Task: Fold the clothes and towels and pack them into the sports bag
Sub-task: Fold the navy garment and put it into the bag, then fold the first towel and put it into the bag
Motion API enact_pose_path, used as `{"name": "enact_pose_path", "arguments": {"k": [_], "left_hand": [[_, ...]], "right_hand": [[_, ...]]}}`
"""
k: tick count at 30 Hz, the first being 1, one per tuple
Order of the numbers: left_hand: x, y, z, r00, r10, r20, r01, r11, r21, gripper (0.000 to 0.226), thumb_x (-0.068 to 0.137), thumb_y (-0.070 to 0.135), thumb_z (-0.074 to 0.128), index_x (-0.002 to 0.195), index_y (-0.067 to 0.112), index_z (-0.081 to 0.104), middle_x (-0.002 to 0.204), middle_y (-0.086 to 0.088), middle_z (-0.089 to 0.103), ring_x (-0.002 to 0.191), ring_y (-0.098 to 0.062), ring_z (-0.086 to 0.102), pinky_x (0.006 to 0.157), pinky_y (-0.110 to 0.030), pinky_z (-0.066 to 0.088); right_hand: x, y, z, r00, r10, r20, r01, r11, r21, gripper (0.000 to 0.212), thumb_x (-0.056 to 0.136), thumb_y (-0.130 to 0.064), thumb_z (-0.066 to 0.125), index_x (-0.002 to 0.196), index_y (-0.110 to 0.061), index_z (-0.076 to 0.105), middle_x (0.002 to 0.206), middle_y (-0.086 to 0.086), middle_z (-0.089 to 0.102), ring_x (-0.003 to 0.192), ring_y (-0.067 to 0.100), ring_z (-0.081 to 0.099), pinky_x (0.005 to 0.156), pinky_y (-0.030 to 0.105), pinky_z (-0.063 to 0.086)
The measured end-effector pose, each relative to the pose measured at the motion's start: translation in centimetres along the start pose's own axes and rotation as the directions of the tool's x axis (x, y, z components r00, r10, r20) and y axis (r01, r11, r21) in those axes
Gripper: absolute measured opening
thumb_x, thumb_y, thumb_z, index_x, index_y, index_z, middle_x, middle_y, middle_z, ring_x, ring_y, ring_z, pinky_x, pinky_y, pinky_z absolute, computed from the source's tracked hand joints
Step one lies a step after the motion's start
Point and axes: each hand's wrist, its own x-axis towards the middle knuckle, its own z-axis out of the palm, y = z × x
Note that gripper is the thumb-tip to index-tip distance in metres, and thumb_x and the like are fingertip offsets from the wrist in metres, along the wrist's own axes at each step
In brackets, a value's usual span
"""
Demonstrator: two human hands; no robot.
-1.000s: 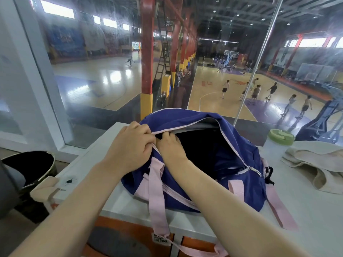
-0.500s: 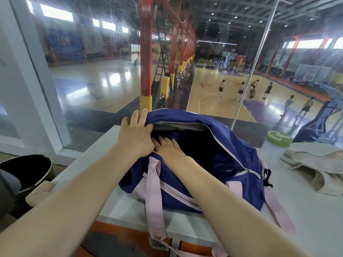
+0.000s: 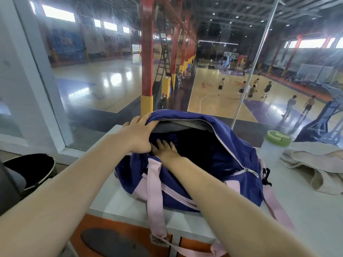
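Our 2 hands at the open sports bag.

Our left hand (image 3: 138, 135) grips the raised upper edge of the blue sports bag (image 3: 239, 154), holding its mouth wide, while our right hand (image 3: 166, 148) lies flat inside with fingers straight. The bag sits on the white table (image 3: 306, 210); a beige towel (image 3: 315, 164) lies well to its right, beside a green-lidded bottle (image 3: 277, 138).

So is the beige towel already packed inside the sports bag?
No, the beige towel lies crumpled on the table to the right of the sports bag.
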Motion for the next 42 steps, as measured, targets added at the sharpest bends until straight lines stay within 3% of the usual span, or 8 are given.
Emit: {"name": "enact_pose_path", "arguments": {"k": [5, 8, 12, 16, 24, 30, 35, 42], "left_hand": [[-0.4, 0.0, 0.5, 0.999, 0.030, -0.011, -0.029, 0.999, 0.043, 0.096, 0.082, 0.035, 0.064, 0.154, 0.031, 0.001, 0.162, -0.004, -0.008, 0.148, -0.028, 0.001, 0.117, -0.045, 0.018], [-0.6, 0.1, 0.3, 0.999, 0.030, -0.028, -0.029, 0.999, 0.021, 0.092, 0.082, 0.032, 0.062, 0.154, 0.033, 0.005, 0.162, -0.005, -0.008, 0.148, -0.028, 0.000, 0.118, -0.045, 0.017], [-1.1, 0.8, 0.6, 0.998, 0.020, -0.054, -0.019, 1.000, 0.006, 0.087, 0.084, 0.030, 0.059, 0.154, 0.035, 0.007, 0.163, -0.005, -0.009, 0.149, -0.027, -0.003, 0.118, -0.043, 0.014], [-1.9, 0.9, 1.7, 0.993, 0.021, -0.120, -0.024, 1.000, -0.020, 0.081, 0.085, 0.032, 0.057, 0.153, 0.037, 0.013, 0.163, -0.005, -0.006, 0.149, -0.028, -0.003, 0.118, -0.044, 0.012], [-3.2, 2.0, 1.8, 0.963, 0.015, -0.270, -0.059, 0.986, -0.155, 0.051, 0.095, 0.035, 0.046, 0.145, 0.040, 0.037, 0.163, 0.001, 0.008, 0.149, -0.023, 0.000, 0.119, -0.044, 0.007], [-3.4, 5.9, 1.2, 0.943, 0.064, -0.327, -0.136, 0.970, -0.201, 0.050, 0.095, 0.036, 0.047, 0.144, 0.036, 0.040, 0.162, 0.003, 0.016, 0.149, -0.021, 0.007, 0.119, -0.045, 0.011], [-3.4, 11.4, 0.3, 0.915, 0.113, -0.386, -0.214, 0.949, -0.230, 0.054, 0.093, 0.034, 0.051, 0.146, 0.029, 0.038, 0.159, 0.001, 0.024, 0.148, -0.022, 0.014, 0.119, -0.044, 0.018], [-4.2, 22.3, 1.3, 0.897, 0.155, -0.414, -0.336, 0.848, -0.411, 0.056, 0.091, 0.028, 0.055, 0.145, 0.021, 0.039, 0.156, -0.003, 0.030, 0.146, -0.023, 0.020, 0.118, -0.036, 0.016]], "right_hand": [[-2.9, 2.4, -2.0, 0.982, -0.106, -0.156, 0.165, 0.884, 0.437, 0.059, 0.100, -0.042, 0.047, 0.152, -0.016, 0.034, 0.157, 0.007, 0.036, 0.143, 0.025, 0.033, 0.113, 0.030, 0.025], [-3.7, 3.4, -1.4, 0.960, -0.051, -0.274, 0.124, 0.959, 0.256, 0.060, 0.101, -0.042, 0.044, 0.154, -0.016, 0.030, 0.160, 0.010, 0.027, 0.147, 0.026, 0.025, 0.119, 0.033, 0.019], [-3.5, 3.0, 0.9, 0.984, 0.010, -0.179, 0.008, 0.995, 0.102, 0.059, 0.104, -0.050, 0.020, 0.157, -0.025, 0.016, 0.166, 0.008, 0.004, 0.152, 0.022, 0.003, 0.122, 0.037, 0.000], [-3.7, 3.1, 0.1, 0.989, -0.014, -0.144, 0.027, 0.995, 0.093, 0.060, 0.104, -0.050, 0.020, 0.157, -0.024, 0.016, 0.166, 0.009, 0.003, 0.152, 0.022, 0.001, 0.121, 0.038, -0.002], [-7.1, 4.5, 0.5, 0.955, 0.001, -0.297, 0.036, 0.992, 0.119, 0.063, 0.101, -0.052, 0.027, 0.157, -0.025, 0.015, 0.165, 0.006, 0.010, 0.152, 0.024, 0.007, 0.123, 0.042, 0.001], [-11.1, 7.5, 0.2, 0.931, 0.049, -0.360, 0.011, 0.987, 0.163, 0.063, 0.101, -0.052, 0.032, 0.156, -0.024, 0.019, 0.164, 0.008, 0.016, 0.151, 0.026, 0.012, 0.123, 0.043, 0.007], [-16.5, 11.6, 0.0, 0.838, 0.079, -0.540, 0.065, 0.968, 0.243, 0.054, 0.098, -0.038, 0.048, 0.147, -0.018, 0.038, 0.147, 0.004, 0.047, 0.135, 0.024, 0.042, 0.114, 0.041, 0.031], [-23.2, 19.9, 2.5, 0.690, 0.363, -0.627, -0.064, 0.893, 0.446, 0.045, 0.089, -0.012, 0.058, 0.134, -0.009, 0.050, 0.133, 0.011, 0.052, 0.121, 0.031, 0.049, 0.100, 0.038, 0.037]]}}
